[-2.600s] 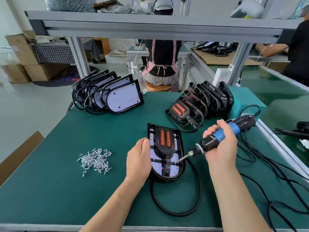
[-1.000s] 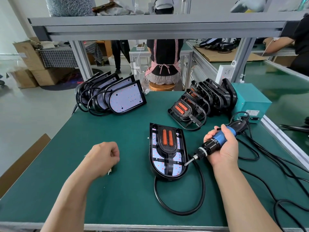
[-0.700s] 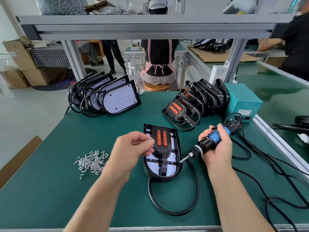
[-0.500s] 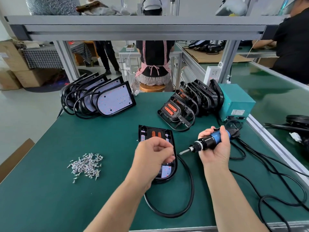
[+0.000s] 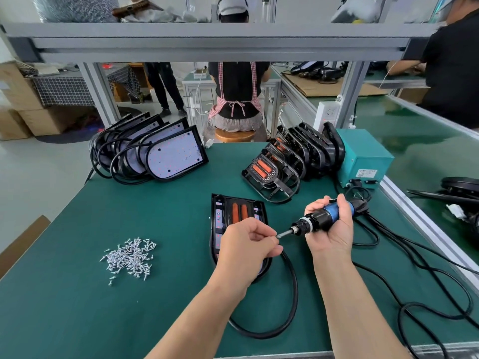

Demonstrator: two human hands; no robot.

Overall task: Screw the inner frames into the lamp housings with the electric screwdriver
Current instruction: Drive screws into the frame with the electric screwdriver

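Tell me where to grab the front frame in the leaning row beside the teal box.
Probably by its upper edge, coming down from above on the near side. The front frame leans back against the row behind it, so its back is blocked, and its lower edge sits on the table. The open bars along the rim give fingers something to hook.

The bench mat [image 5: 168, 216] looked matt green, the heap of screws [image 5: 128, 259] bright bare metal. The lamp housing [image 5: 225, 200] was smooth black plastic with a dull sheen; the electric screwdriver [image 5: 315, 222] had a glossy black-and-blue plastic body and a metal bit. The overhead frame [image 5: 207, 45] was matt grey metal.
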